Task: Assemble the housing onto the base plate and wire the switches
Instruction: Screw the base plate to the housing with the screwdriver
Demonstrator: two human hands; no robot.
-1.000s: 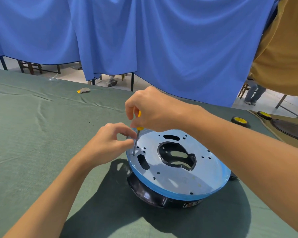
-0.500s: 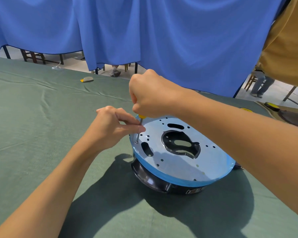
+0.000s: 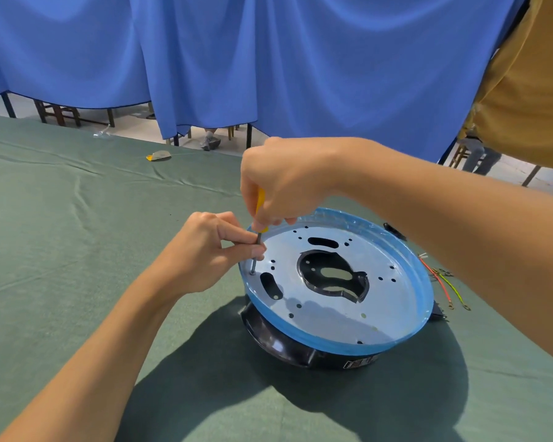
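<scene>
While the base plate (image 3: 332, 317), rimmed in blue film, lies on top of the black housing (image 3: 278, 341) near the middle of the bench (image 3: 77, 237), a screwdriver (image 3: 260, 202) is held almost upright over the plate's left rim. Its yellow handle is grasped from above by the right grip (image 3: 284, 183), with the fingers curled round it. The metal shaft is pinched by the left grip (image 3: 205, 253) just above the plate. The tip is set at a small hole beside an oblong slot. Red and yellow-green wires (image 3: 442, 283) are laid on the bench just beside the plate's right rim.
</scene>
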